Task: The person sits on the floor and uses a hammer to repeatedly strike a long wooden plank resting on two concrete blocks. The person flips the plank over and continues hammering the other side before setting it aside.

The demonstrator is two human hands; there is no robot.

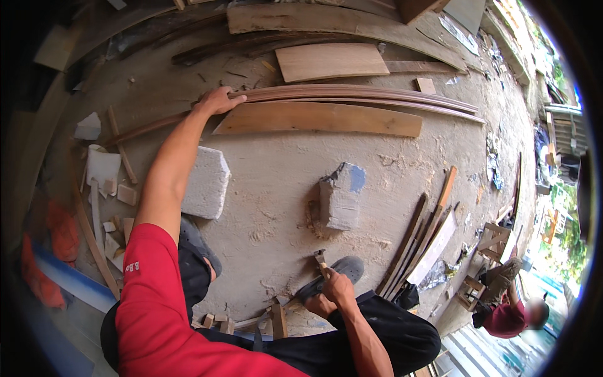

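Note:
My left hand (220,100) reaches far forward and closes round the left part of a bundle of long, thin brown wooden strips (352,93) lying on the ground. Just on the near side of them rests a wider wooden plank (320,119) with slanted ends. Down by my right foot, my right hand (339,289) grips a small hammer (321,257), its metal head pointing away from me. A pale block with a blue patch (342,196) stands on the ground beyond the hammer. To the left, a white foam-like block (206,182) is partly covered by my left arm.
A light board (331,61) and long rough planks (339,22) lie at the back. Several narrow battens (418,242) lean together at the right. Wood offcuts (217,323) are scattered near my legs. Another person (509,314) sits at the far right.

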